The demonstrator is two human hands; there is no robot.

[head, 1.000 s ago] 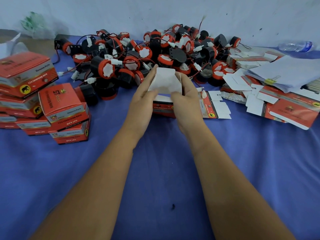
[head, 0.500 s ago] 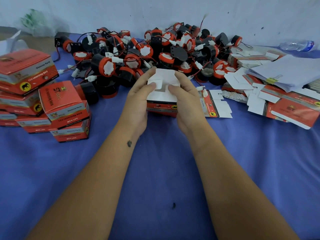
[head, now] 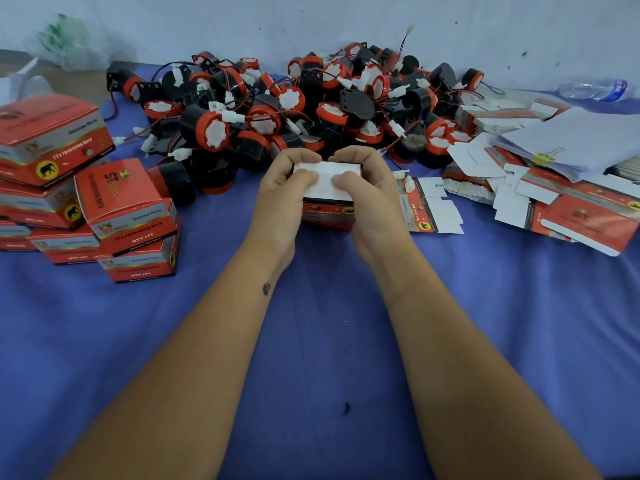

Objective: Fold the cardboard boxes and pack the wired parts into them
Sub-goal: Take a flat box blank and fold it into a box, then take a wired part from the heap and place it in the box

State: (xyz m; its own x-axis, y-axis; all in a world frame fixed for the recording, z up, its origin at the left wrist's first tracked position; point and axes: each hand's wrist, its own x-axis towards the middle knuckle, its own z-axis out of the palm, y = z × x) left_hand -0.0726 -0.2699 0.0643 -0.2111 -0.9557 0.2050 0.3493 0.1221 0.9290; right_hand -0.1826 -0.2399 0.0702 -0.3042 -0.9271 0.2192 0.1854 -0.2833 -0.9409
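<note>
Fingers of both hands curl over the far rim of a small red cardboard box (head: 328,211), thumbs pressing its white flaps flat on top; left hand (head: 282,199) grips the left side, right hand (head: 372,199) the right. Box stands on the blue cloth (head: 311,341) at mid-worktop, toward the far edge, its near face red with a yellow elephant badge and print too blurred to read. Just beyond it, along the far edge against the wall, a heap of wired parts (head: 311,98): black drums with red caps and white centres, thin red and black leads, white plug connectors. Just right of the box, a flat unfolded carton (head: 429,211), white inside up, red strip with the same yellow badge. Further right, a spread of flat cartons (head: 568,216) and a sheaf of white papers (head: 581,140) held by a yellow binder clip (head: 545,157). At the left edge, a stack of folded boxes (head: 86,195), red with grey bands; legible: "12v reversing horn", "Genuine Parts", "QTY:1PC", "ST". Clear plastic bottle (head: 594,89) lying at the far right corner. Pale, marked wall (head: 346,22) behind; crumpled plastic bag (head: 69,39) at the far left.
</note>
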